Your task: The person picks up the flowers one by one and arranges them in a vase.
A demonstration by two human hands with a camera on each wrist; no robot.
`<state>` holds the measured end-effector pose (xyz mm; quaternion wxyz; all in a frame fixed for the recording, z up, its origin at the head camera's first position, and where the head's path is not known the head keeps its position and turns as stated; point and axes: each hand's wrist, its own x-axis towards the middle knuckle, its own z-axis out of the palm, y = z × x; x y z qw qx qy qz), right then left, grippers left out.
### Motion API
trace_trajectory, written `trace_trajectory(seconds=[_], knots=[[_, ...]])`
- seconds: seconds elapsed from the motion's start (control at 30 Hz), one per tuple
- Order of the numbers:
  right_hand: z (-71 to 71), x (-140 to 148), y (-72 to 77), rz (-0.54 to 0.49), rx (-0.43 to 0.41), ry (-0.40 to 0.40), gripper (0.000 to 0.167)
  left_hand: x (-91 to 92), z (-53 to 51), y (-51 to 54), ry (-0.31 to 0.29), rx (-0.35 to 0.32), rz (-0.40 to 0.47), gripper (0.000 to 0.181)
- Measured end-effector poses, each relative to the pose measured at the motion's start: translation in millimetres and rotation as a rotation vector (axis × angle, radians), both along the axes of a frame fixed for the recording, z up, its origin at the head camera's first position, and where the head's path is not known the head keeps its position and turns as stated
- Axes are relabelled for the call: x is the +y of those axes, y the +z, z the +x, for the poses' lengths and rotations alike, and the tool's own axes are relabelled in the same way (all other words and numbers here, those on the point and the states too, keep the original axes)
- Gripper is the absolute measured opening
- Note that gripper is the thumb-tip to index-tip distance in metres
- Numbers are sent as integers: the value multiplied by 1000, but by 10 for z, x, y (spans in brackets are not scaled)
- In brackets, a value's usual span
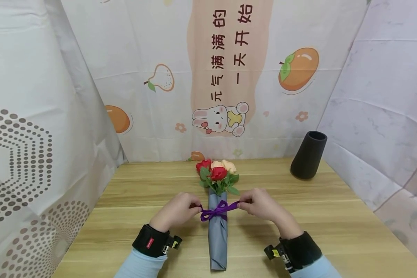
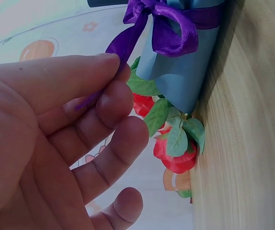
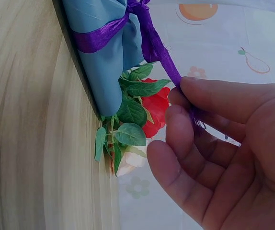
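Observation:
A bouquet of red and cream roses (image 1: 219, 173) lies on the table, its stems wrapped in grey-blue paper (image 1: 217, 243). Around the wrap runs a purple ribbon (image 1: 219, 209), tied in a bow at the front. My left hand (image 1: 178, 210) pinches one ribbon end between thumb and forefinger; in the left wrist view the frayed tip pokes out behind the thumb (image 2: 94, 67). On the other side, my right hand (image 1: 262, 206) pinches the opposite end, and loose threads show below its fingers (image 3: 168, 160). Both ends are drawn outward from the knot.
A black vase (image 1: 307, 156) stands at the table's back right. Behind the wooden table (image 1: 142, 181) hangs a printed cloth (image 1: 125, 46) with fruit and a rabbit. Patterned curtains (image 1: 24, 116) close off the left side.

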<state>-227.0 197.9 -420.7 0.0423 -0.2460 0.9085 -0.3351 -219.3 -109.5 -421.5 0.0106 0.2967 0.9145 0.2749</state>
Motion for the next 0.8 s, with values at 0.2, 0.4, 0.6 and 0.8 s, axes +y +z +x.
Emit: trace_trajectory(seconds=[0.2,0.4,0.6,0.8], knots=[[-2,31,20,-4,-2,-11,23,-20,5,20,-1,-5,7,13],[-1,70,32,-19,-13,-11,21,-53,-9,14,6,-20,6,13],[-5,94,38,-26,-20,-15,21,-74,-12,11,10,-18,11,15],[-1,114,51,-26,-17,-26,20,-92,4,28,14,-34,12,17]])
